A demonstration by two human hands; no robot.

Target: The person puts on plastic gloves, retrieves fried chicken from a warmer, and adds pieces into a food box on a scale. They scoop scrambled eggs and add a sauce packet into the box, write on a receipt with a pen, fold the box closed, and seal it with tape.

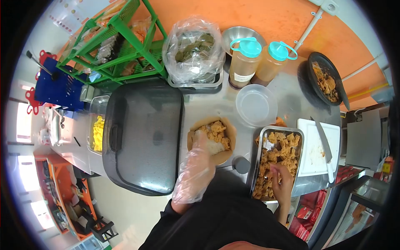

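My left hand (195, 166), in a clear plastic glove, grips the near rim of a brown paper bowl (228, 125) that holds white rice and pieces of fried chicken. My right hand (281, 178) is bare and reaches into a metal tray (260, 143) full of fried chicken pieces, with its fingers closed around one or more pieces near the tray's middle. The bowl stands just left of the tray on the steel counter.
A dark lidded container (143, 135) lies left of the bowl. Behind are a clear lid (256, 104), two sauce bottles with teal caps (250, 58), a bagged tray of greens (193, 50), and a green rack (121, 41). A white cutting board with a knife (318, 146) lies right.
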